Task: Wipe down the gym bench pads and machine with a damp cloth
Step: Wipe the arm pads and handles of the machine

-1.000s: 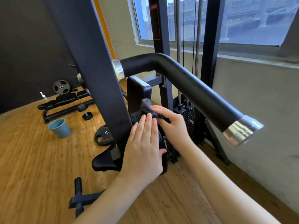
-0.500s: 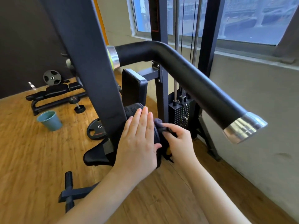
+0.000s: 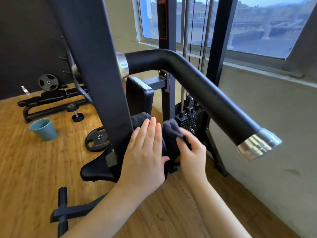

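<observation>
The left hand [image 3: 145,153] covers most of the round pad [image 3: 140,118], leaving only its 12 o'clock edge visible. The dark cloth [image 3: 171,128] hides what lies behind it. The machine's slanted beam [image 3: 96,66] runs off the frame at 12 o'clock. The weight stack [image 3: 188,121] labels are too small to read.

Daylight enters through the window [image 3: 253,26] at the upper right and fills the room evenly and brightly; the outdoor view through the glass is hazy and soft, with no crisp edges; below the window, the wall [image 3: 267,127] is lit flat with faint mottling; the chrome cap [image 3: 259,145] on the padded bar carries bright streaked glare; far from the window, at the left, the dark wall [image 3: 25,40] stays dim; the wooden floor [image 3: 25,165] shows a mild sheen and soft shadows; straight posts bow outward toward the frame edges from wide-angle distortion.
</observation>
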Tool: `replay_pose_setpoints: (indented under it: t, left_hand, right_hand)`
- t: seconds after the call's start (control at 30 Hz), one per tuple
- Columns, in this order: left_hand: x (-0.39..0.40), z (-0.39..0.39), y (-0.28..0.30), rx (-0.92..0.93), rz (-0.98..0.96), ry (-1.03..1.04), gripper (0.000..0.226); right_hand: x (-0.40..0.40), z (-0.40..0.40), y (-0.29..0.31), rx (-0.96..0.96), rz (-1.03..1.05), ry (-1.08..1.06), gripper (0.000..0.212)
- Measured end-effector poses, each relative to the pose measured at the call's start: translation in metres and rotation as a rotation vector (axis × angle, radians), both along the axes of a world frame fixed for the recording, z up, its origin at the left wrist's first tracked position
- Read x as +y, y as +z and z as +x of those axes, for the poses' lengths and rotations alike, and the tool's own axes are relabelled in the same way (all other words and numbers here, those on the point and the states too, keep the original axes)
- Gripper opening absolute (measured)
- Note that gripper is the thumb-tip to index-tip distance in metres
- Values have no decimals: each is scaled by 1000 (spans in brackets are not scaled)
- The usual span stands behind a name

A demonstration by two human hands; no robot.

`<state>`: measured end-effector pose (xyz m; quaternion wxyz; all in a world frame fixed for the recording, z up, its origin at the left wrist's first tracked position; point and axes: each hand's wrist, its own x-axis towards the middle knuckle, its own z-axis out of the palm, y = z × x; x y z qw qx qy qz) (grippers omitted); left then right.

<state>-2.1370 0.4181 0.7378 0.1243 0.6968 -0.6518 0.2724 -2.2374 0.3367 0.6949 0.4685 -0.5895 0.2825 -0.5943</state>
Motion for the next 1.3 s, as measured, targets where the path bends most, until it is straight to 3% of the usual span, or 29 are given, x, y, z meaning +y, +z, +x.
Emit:
replay_pose_setpoints:
  t: [0.07,0.13,0.3,0.37,0.43,0.5,0.57,0.8,0.9,0.97,1.07,1.17,1.3]
  left_hand:
    - [-1,1,0,21,-2,-19,63]
    - [-1,1,0,25,11,-3,64]
    - [-2,1,-1,-6,33,23,71]
    - [-2,1,-2,-15,27,18,71]
    - [-1,0,-2,-20,29,11,70]
    - [0,0,-2,-18,29,7,70]
    - [0,0,-2,-16,29,16,70]
    - [6,-4,-3,-22,23,24,70]
    - [8,-5,-3,-31,12,15,70]
    - [10,-6,-3,-42,3,17,71]
    - [11,-8,-1,-41,10,32,70]
    - [14,-8,0,-36,30,45,70]
    - [17,-10,0,-52,31,36,69]
  right_hand:
    - [8,4,15,-11,-235,-9,34]
    - [11,6,0,33,-311,-38,41]
    - [12,-4,-89,321,-32,-8,52]
    - [8,-6,-93,404,57,14,57]
    - [5,-6,-71,322,63,-7,53]
    - [7,-4,-41,126,-3,-4,36]
    - [17,1,-33,83,-89,-39,31]
    - [13,-3,-100,490,142,17,47]
    - [-3,1,-51,245,134,-50,50]
    - [-15,6,-9,80,37,2,39]
    - [-17,22,20,73,-186,100,36]
    - [-29,37,-13,206,-152,78,36]
    - [-35,27,-82,604,45,186,37]
